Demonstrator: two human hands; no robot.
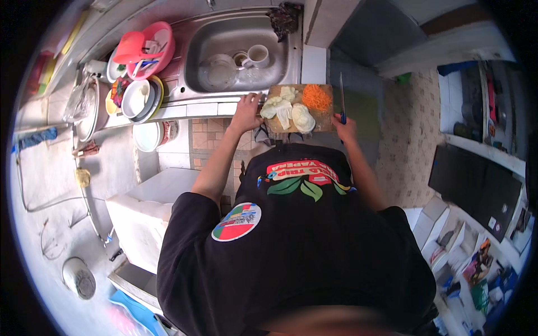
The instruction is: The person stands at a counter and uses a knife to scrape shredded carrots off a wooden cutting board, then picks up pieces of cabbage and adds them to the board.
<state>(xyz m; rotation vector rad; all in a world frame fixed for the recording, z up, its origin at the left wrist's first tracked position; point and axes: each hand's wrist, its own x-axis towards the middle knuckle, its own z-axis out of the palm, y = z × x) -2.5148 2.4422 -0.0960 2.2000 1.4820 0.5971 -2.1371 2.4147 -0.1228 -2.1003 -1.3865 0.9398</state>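
A wooden cutting board (296, 126) lies at the counter's edge, just below the sink. Shredded carrot (316, 97) is heaped at its upper right. Pale cabbage leaves (275, 107) lie on its left part, and a larger piece of cabbage (303, 118) sits near its lower middle. My left hand (249, 113) is at the board's left side, fingers on the counter edge and holding no visible object. At the board's right side, my right hand (345, 128) grips the blue handle of a kitchen knife (342, 97), whose blade points up and away from me.
The steel sink (193, 54) holds a white mug (257, 56) and a clear dish (219, 71). A pink basin (166, 35) with utensils and stacked bowls (136, 98) stand to its left. A dark crumpled bag (284, 21) lies at its upper right corner. A white bucket (147, 136) is below the counter.
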